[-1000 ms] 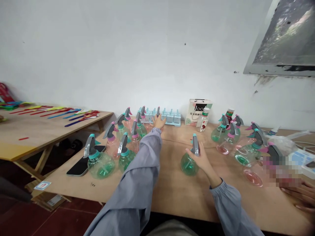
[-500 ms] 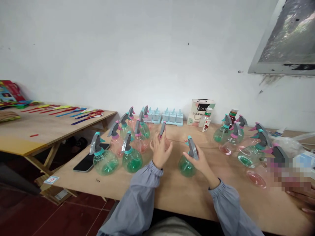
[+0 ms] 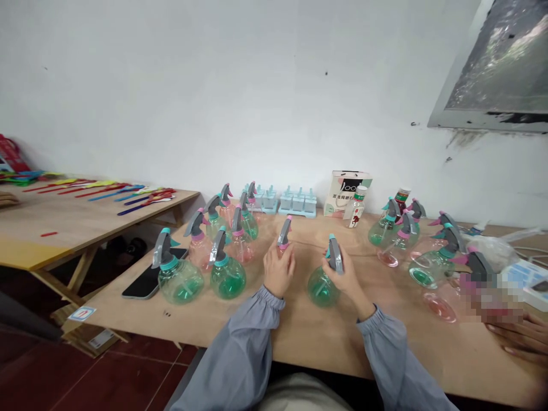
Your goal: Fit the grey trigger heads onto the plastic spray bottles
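My left hand (image 3: 279, 267) is closed around a spray bottle with a grey-and-pink trigger head (image 3: 284, 231). Its body is mostly hidden behind my fingers. To the right, my right hand (image 3: 341, 269) grips the grey-and-teal head of a green spray bottle (image 3: 323, 288), which stands upright on the table. Left of my hands is a group of several pink and green spray bottles, with one green spray bottle (image 3: 228, 278) nearest to my left hand.
A phone (image 3: 143, 283) lies behind the front-left spray bottle (image 3: 180, 282). Ice-pop moulds (image 3: 297, 202), a paper bag (image 3: 341, 194) and a small bottle (image 3: 356, 208) line the wall. More spray bottles (image 3: 430, 268) stand at right, beside another person's hand (image 3: 520, 337).
My left hand has moved down, and its spread fingers have closed around the pink-collared spray bottle. My right hand keeps its grip on the green one.
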Tool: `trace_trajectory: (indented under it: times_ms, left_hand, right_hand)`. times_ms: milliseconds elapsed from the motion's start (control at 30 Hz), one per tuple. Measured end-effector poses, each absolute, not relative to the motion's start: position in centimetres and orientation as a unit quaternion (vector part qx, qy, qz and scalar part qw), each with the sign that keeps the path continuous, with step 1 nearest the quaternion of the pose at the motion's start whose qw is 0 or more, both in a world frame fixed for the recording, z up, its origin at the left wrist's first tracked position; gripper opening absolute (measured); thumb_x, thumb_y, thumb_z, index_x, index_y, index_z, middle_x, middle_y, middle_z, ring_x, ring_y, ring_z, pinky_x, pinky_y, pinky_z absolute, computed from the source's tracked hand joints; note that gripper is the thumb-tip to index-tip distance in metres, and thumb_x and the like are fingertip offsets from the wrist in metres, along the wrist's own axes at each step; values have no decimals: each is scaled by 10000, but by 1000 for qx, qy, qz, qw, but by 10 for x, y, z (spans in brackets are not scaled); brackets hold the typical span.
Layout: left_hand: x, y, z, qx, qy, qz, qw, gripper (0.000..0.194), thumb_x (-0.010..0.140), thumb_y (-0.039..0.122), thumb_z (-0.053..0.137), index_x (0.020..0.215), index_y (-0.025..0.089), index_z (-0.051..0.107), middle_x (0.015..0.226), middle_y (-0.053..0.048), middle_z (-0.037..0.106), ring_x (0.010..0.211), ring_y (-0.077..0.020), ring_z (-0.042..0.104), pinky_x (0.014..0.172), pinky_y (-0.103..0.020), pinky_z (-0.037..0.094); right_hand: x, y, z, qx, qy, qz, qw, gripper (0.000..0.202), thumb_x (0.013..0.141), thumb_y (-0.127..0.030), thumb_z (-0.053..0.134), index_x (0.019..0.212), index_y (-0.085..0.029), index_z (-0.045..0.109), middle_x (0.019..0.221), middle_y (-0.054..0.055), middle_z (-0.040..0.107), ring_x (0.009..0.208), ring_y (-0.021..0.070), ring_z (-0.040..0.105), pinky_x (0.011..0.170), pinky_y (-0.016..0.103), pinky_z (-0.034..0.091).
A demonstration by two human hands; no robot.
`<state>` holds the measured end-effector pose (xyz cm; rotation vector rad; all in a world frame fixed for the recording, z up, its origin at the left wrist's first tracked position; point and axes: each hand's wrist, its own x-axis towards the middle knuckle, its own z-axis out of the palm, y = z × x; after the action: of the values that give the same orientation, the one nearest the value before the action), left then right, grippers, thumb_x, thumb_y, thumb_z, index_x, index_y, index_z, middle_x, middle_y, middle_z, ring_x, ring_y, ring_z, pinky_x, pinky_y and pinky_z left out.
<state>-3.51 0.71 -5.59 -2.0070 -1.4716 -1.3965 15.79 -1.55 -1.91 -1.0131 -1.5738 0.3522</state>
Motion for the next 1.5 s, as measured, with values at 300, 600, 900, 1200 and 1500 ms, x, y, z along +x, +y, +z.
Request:
trace_trajectory:
  times_ms: [300, 600, 900, 1200, 1500]
  left_hand:
    - [-34, 7, -59, -699, -534, -456, 136, 377, 966, 239, 491, 1295, 252, 674, 1347, -192, 548, 1267, -314, 539, 996, -461, 469]
    - [-33, 10, -64, -699, -522, -475, 113, 392, 973, 228, 456, 1303, 256, 664, 1335, -182, 534, 1268, -307, 526, 1002, -469, 461]
    - [-32, 10, -64, -698, -520, -480, 106, 411, 978, 228, 428, 1322, 258, 651, 1316, -181, 531, 1258, -310, 523, 1004, -481, 454]
    - [-32, 7, -62, -706, -526, -467, 79, 450, 962, 202, 400, 1346, 240, 633, 1357, -192, 509, 1302, -327, 492, 1031, -516, 441]
    - [-32, 4, -57, -706, -530, -463, 70, 446, 955, 200, 402, 1329, 242, 643, 1307, -184, 532, 1276, -325, 508, 1016, -525, 453]
  right_hand:
    - [159, -12, -22, -439, -666, 132, 589, 257, 781, -394, 625, 990, -257, 567, 890, 27, 674, 706, 174, 648, 707, 345, 567]
    - [158, -8, -24, -431, -682, 124, 579, 253, 781, -365, 611, 1001, -265, 538, 924, 36, 671, 786, 193, 667, 779, 376, 572]
    - [158, -8, -22, -427, -695, 156, 557, 399, 817, -414, 615, 1179, -265, 539, 1126, 76, 682, 933, 207, 682, 861, 372, 564]
    - [163, -17, -14, -485, -650, 139, 568, 293, 790, -446, 635, 944, -201, 686, 896, 67, 745, 816, 241, 705, 785, 378, 562]
    - [249, -28, -14, -576, -494, 23, 651, 484, 757, -611, 662, 967, -180, 730, 921, 95, 757, 851, 260, 689, 807, 396, 529]
